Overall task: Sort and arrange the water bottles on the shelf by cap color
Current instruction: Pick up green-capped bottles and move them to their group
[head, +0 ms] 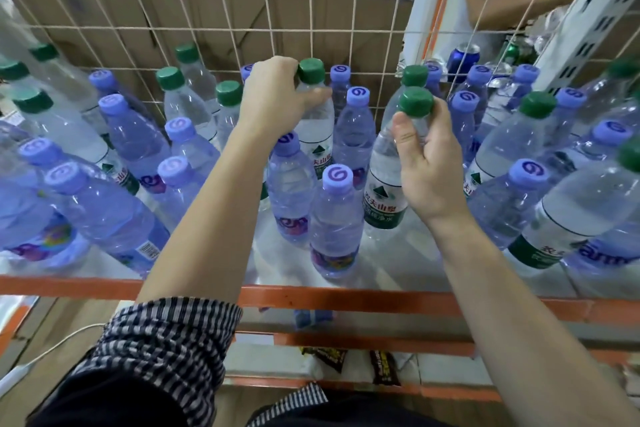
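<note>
Several water bottles stand mixed on a white shelf (398, 253), some with green caps, some with purple caps. My left hand (273, 97) grips the neck of a green-capped bottle (313, 135) near the back middle. My right hand (426, 156) grips the neck of another green-capped bottle (384, 194), just below its cap (415, 101). A purple-capped bottle (334, 222) stands at the front between my arms, and a second one (291, 194) stands to its left. Green-capped bottles cluster at the back left (169, 78).
A wire mesh panel (221, 28) backs the shelf, with cardboard boxes (121, 10) behind it. An orange rail (346, 300) runs along the front edge. A blue can (462, 57) sits behind the mesh at the right, where another person's arm (512, 7) reaches.
</note>
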Demonstrator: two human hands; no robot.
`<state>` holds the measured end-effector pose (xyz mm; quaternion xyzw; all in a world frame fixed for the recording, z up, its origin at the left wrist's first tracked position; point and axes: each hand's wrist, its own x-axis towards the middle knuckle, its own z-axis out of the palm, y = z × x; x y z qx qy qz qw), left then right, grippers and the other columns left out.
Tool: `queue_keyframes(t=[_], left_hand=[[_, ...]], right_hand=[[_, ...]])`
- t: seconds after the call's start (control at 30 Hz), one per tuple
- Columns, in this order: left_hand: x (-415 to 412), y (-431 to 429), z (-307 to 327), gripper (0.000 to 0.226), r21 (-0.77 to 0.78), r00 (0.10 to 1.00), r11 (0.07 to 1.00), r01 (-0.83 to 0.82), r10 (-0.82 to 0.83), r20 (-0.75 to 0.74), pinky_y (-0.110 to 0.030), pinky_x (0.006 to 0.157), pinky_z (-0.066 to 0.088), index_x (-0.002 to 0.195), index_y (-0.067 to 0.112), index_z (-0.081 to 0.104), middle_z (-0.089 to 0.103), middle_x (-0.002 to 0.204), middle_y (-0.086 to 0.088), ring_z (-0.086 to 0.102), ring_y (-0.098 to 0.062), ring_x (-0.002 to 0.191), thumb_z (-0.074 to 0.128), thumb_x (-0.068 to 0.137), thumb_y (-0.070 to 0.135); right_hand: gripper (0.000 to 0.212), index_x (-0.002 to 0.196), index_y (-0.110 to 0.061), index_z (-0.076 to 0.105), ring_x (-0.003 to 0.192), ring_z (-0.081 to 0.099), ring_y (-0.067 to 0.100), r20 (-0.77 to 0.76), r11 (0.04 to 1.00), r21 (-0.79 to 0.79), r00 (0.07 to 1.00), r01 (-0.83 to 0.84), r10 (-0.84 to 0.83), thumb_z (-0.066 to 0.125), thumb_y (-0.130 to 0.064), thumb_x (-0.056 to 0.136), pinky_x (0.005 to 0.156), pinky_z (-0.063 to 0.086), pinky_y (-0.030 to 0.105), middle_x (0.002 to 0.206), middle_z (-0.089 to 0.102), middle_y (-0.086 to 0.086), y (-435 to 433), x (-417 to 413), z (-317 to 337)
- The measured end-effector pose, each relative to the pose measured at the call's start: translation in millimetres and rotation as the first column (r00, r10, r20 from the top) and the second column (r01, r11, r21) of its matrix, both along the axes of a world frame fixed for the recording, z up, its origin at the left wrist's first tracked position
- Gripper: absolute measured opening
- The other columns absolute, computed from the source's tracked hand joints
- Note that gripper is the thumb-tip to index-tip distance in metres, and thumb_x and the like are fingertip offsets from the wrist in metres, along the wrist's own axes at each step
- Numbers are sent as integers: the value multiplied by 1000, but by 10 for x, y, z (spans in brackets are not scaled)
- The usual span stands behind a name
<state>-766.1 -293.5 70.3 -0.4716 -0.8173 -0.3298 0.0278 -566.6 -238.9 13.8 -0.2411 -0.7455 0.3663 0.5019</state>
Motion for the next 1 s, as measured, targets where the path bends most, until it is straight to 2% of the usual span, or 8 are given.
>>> queue_keyframes(t=[0.17,0.27,0.4,0.47,0.57,0.73,0.87,1.0], left_hand=[[106,-36,184,37,296,1000,955,4,-2,-7,-31,62,36,85,9,66,60,75,2,46,-17,67,69,84,47],[261,-27,367,32,460,981,884,83,-153,117,-23,74,48,106,12,66,69,95,4,61,-12,81,68,88,38],[524,-43,506,17,630,916,760,157,-351,195,-41,86,51,106,17,59,65,94,5,61,-15,87,61,94,29],[646,-76,549,10,682,872,719,133,-412,264,-52,90,50,102,21,58,62,90,4,60,-17,88,59,95,28],[860,-129,585,13,699,795,700,146,-504,339,-60,93,50,107,18,56,59,92,1,61,-22,87,56,97,25],[1211,-196,582,8,701,780,687,191,-539,317,-53,86,53,108,20,54,58,97,1,62,-14,84,51,100,21],[1360,-254,529,9,730,726,668,144,-572,380,-53,81,55,107,15,53,56,91,-7,59,-19,78,49,101,21],[1500,-345,434,9,712,671,679,178,-613,417,-39,65,58,97,16,54,55,83,-4,60,-13,69,50,100,24]], right_hand=[[15,115,-24,50,97,58,-2,-34,999,39,999,-7,8,51,-28,101,92,45,21,104,60,-17,92,38,165],[21,119,-19,52,101,58,-1,-80,998,56,997,-13,18,50,-29,101,94,43,19,106,60,-15,151,86,323],[19,118,-22,51,102,56,-7,-138,996,85,990,-4,16,51,-29,100,94,40,16,105,60,-19,169,192,534],[17,116,-23,51,94,59,0,-163,994,109,986,-17,35,50,-29,101,87,44,19,97,62,-16,123,276,602],[11,112,-30,49,81,49,35,-183,986,161,980,-52,81,48,-27,102,70,39,42,87,55,15,3,437,662],[14,113,-25,52,77,47,38,-141,985,168,988,-37,61,49,-33,101,63,39,41,86,55,29,-92,685,662],[23,111,-17,56,69,56,25,-115,987,153,991,-47,65,47,-35,100,59,40,27,80,64,-7,-165,847,627],[12,107,-15,54,78,59,-17,-100,990,133,993,-46,60,47,-24,102,65,39,1,83,61,-41,-275,999,543]])
